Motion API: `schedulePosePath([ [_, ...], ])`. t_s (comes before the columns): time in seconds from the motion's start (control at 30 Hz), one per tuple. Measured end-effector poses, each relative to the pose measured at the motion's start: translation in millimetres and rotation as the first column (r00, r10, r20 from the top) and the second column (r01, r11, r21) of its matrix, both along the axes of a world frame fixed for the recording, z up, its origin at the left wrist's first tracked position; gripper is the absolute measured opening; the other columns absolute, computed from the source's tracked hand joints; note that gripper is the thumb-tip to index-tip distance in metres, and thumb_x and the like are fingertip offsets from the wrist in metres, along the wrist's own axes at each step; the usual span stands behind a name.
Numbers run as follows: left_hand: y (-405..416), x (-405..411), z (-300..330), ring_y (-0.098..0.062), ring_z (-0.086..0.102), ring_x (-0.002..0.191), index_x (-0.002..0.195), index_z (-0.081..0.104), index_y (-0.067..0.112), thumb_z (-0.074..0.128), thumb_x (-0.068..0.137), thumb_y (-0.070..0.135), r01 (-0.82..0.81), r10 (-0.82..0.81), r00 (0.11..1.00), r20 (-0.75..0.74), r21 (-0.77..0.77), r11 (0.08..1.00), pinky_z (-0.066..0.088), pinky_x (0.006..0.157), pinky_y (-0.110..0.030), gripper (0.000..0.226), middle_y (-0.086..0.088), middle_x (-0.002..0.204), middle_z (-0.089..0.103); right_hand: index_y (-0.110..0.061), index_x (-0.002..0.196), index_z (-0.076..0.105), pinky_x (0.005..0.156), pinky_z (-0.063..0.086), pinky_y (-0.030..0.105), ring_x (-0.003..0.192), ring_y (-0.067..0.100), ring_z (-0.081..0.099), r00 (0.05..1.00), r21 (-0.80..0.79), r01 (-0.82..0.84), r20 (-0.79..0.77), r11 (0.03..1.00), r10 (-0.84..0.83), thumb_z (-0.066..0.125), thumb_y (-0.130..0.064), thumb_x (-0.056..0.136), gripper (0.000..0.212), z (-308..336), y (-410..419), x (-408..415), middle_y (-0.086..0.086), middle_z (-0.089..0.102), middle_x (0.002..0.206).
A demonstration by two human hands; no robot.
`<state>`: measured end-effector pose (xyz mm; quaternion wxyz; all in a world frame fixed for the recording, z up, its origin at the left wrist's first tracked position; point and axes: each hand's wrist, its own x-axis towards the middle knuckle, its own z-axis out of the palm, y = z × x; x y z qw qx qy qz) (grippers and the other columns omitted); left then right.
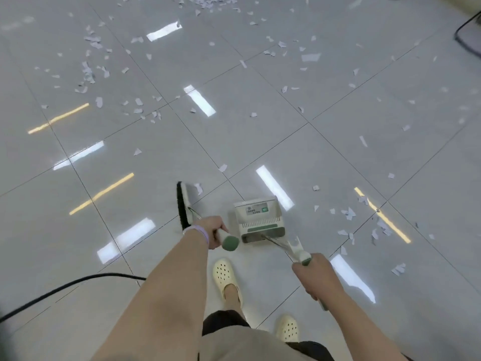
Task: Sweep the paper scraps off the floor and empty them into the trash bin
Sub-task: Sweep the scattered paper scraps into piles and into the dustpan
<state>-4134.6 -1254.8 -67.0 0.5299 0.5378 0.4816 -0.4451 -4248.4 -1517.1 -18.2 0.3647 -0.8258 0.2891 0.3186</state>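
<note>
Both hands are busy with a long-handled set. Nearest, the right hand (316,276) curls round the green-and-white grip of the dustpan (259,220), whose metal shaft slopes down and away to the pan standing on the tile just ahead of the cream clogs (226,278). Its open mouth faces away from the person, toward the litter, which reads as being held ready to receive a sweep. A little further out, the left hand (212,234), with a pale band at the wrist, grips the broom (185,205) just below its round green end cap. The broom head rests on the floor to the left of the pan and apart from it, dark bristles turned leftward, one scrap lying beside its far end; it looks poised to pull paper across toward the pan.

On the pan's pale top face sits a printed label with a small green mark, but the writing is too small and blurred to read.

Beyond the tools the paper scraps (88,71) are strewn over the glossy grey tiled floor (338,142), thin nearby, with a cluster to the right of the pan, and thicker toward the far edge. A black cable (65,285) crosses the near left. No trash bin is in view, so sweeping appears barely begun.
</note>
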Motion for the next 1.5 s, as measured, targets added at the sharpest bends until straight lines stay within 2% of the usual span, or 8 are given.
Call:
schedulePosePath([
  [0.17, -60, 59, 14, -0.023, 0.057, 0.072, 0.085, 0.054, 0.004, 0.047, 0.091, -0.006, 0.135, -0.131, 0.991, 0.041, -0.129, 0.982, 0.053, 0.059, -0.027, 0.014, -0.010, 0.082, 0.055, -0.013, 0.063, 0.040, 0.049, 0.030, 0.029, 0.044, 0.021, 0.031, 0.961, -0.094, 0.276, -0.007, 0.957, -0.278, 0.059, -0.014, 0.073, 0.021, 6, 5, -8, 0.004, 0.033, 0.050],
  [0.27, -61, 86, 24, -0.025, 0.056, 0.065, 0.074, 0.055, 0.004, 0.052, 0.083, -0.009, 0.233, -0.221, 0.972, 0.078, -0.199, 0.952, 0.049, 0.047, -0.026, 0.016, -0.011, 0.081, 0.054, -0.013, 0.059, 0.038, 0.054, 0.030, 0.033, 0.041, 0.020, 0.031, 0.915, -0.089, 0.398, -0.036, 0.913, -0.403, 0.060, -0.011, 0.073, 0.026, 10, 6, -14, 0.007, 0.032, 0.046],
  [0.37, -37, 107, 12, -0.020, 0.048, 0.043, 0.063, 0.056, 0.003, 0.059, 0.068, -0.010, 0.246, -0.242, 0.969, 0.053, -0.321, 0.914, 0.042, 0.049, -0.026, 0.014, -0.007, 0.066, 0.048, -0.014, 0.059, 0.036, 0.055, 0.026, 0.035, 0.051, 0.020, 0.026, 0.926, -0.098, 0.371, -0.028, 0.923, -0.375, 0.059, -0.019, 0.063, 0.024, 9, 4, -7, 0.008, 0.027, 0.052],
  [0.47, -15, 122, 5, -0.007, 0.036, 0.036, 0.078, 0.050, 0.006, 0.055, 0.094, 0.000, 0.058, -0.095, 0.993, -0.072, -0.408, 0.911, 0.034, 0.032, -0.019, 0.018, 0.003, 0.059, 0.039, -0.014, 0.060, 0.042, 0.053, 0.029, 0.034, 0.051, 0.020, 0.031, 0.937, -0.098, 0.344, -0.032, 0.934, -0.349, 0.057, -0.026, 0.057, 0.019, 2, 5, 7, 0.005, 0.032, 0.050],
  [0.57, -22, 136, 22, -0.006, 0.034, 0.033, 0.082, 0.049, 0.006, 0.050, 0.100, 0.005, 0.171, -0.195, 0.981, -0.012, -0.433, 0.885, 0.031, 0.031, -0.014, 0.018, 0.003, 0.053, 0.038, -0.011, 0.062, 0.048, 0.051, 0.033, 0.032, 0.046, 0.020, 0.034, 0.944, -0.037, 0.331, 0.002, 0.943, -0.331, 0.057, -0.020, 0.066, 0.014, 11, 16, 34, 0.006, 0.036, 0.050],
  [1.0, 38, 141, 82, -0.008, 0.034, 0.028, 0.064, 0.048, 0.011, 0.048, 0.098, 0.000, -0.255, 0.279, 0.946, 0.163, -0.154, 0.955, 0.029, 0.032, -0.010, 0.035, 0.001, 0.046, 0.036, -0.011, 0.082, 0.067, 0.037, 0.034, 0.020, 0.038, 0.013, 0.043, 0.997, 0.259, 0.030, 0.064, 0.965, -0.048, 0.064, -0.013, 0.084, 0.004, 22, 60, 233, -0.001, 0.055, 0.056],
  [1.27, 44, 148, 122, -0.004, 0.035, 0.032, 0.074, 0.036, 0.018, 0.053, 0.090, 0.003, -0.705, 0.769, 0.626, 0.125, -0.331, 0.628, 0.031, 0.028, -0.015, 0.028, 0.007, 0.051, 0.033, -0.004, 0.086, 0.057, 0.048, 0.040, 0.028, 0.037, 0.019, 0.044, 1.000, 0.525, -0.001, 0.005, 0.851, -0.001, 0.058, -0.013, 0.086, 0.009, 62, 80, 358, 0.007, 0.049, 0.049],
  [1.5, 51, 174, 210, -0.003, 0.037, 0.029, 0.069, 0.036, 0.018, 0.041, 0.092, 0.007, -0.790, 0.905, 0.388, 0.175, -0.443, 0.424, 0.033, 0.028, -0.013, 0.027, 0.007, 0.047, 0.034, -0.004, 0.087, 0.059, 0.050, 0.044, 0.030, 0.048, 0.017, 0.048, 0.990, 0.711, -0.140, 0.094, 0.689, 0.105, 0.063, -0.011, 0.093, 0.010, 155, 99, 448, 0.008, 0.053, 0.059],
])
